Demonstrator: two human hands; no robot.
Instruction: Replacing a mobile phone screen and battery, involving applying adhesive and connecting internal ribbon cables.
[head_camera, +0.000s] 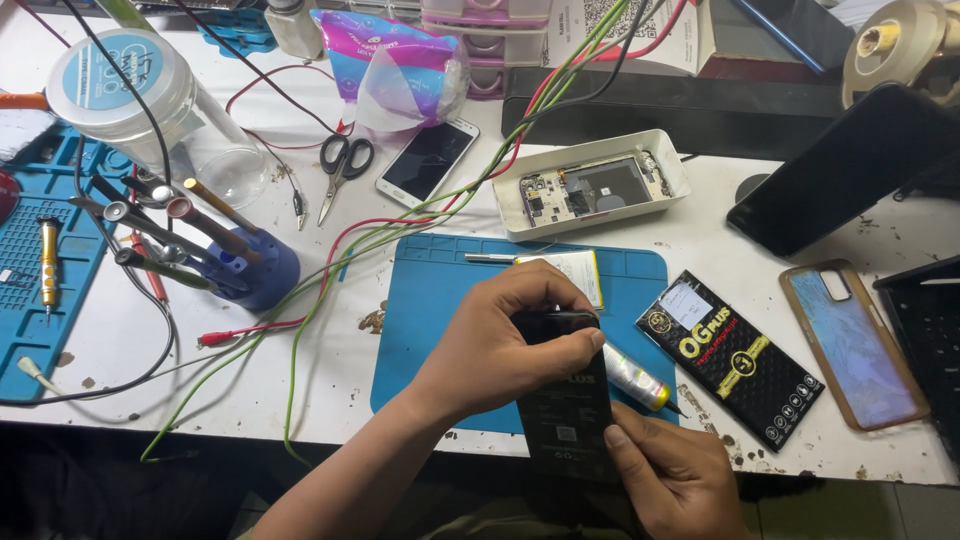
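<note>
Head view: a flat black battery (565, 415) is held over the near edge of the blue mat (430, 300), at six o'clock in the picture. The left hand (505, 345) is closed over the battery's upper end, its thumb and fingertips pinched on the top edge, where a thin dark strip seems to be gripped; whether it is tape or a film cannot be told. The right hand (675, 475) is closed on the lower right corner of the battery, thumb pressed on its face, steadying it. A small silver tube with a yellow tip (635, 380) lies on the mat just beside the battery, at three o'clock from it. At twelve o'clock a white tray (510, 205) holds an opened phone (590, 188), and a second phone with a white frame (428, 160) lies at eleven o'clock, beside the scissors (343, 165). A black packet (735, 360) rests on the worktop (130, 340) at three o'clock. The step in hand is judged to be the preparing of the battery's top edge; a steady grip below and a slow, even pull at the pinched edge would be called for.
</note>
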